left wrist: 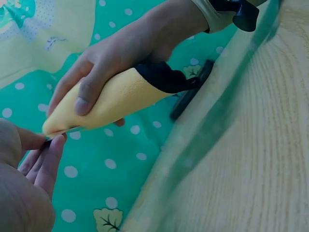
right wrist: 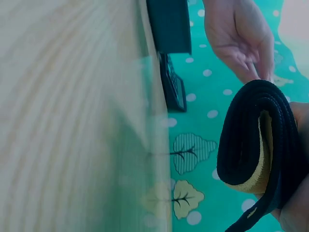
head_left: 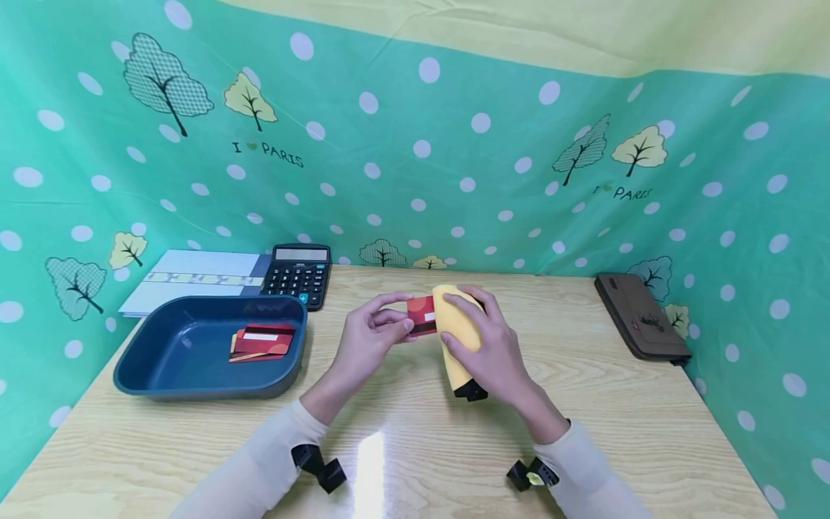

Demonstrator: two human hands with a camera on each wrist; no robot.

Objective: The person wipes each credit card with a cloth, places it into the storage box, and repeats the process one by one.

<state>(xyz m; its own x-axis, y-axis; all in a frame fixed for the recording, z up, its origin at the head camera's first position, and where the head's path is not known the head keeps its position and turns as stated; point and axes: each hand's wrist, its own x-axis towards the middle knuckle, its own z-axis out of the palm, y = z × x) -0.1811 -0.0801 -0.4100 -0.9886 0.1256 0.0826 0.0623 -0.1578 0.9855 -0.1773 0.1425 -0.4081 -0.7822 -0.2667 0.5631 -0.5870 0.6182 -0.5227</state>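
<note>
My left hand [head_left: 366, 335] pinches a red card [head_left: 420, 315] with a dark stripe and a white panel between thumb and fingers. The card's right end meets the left side of a rolled yellow cloth [head_left: 457, 331] with black ends, near its top. Curled around that roll from the right is my right hand [head_left: 496, 346], holding it tilted above the table. Seen from its end in the right wrist view, the roll [right wrist: 256, 140] shows layered black edging with yellow inside. In the left wrist view, the left fingertips are right at the roll's end.
A blue plastic basin [head_left: 188, 382] at the left has several red cards [head_left: 262, 341] in it. Behind it are a black calculator [head_left: 297, 277] and a white folder [head_left: 194, 270]. A brown zipped wallet [head_left: 642, 317] lies at the right. Patterned green cloth [head_left: 415, 180] hangs behind the table.
</note>
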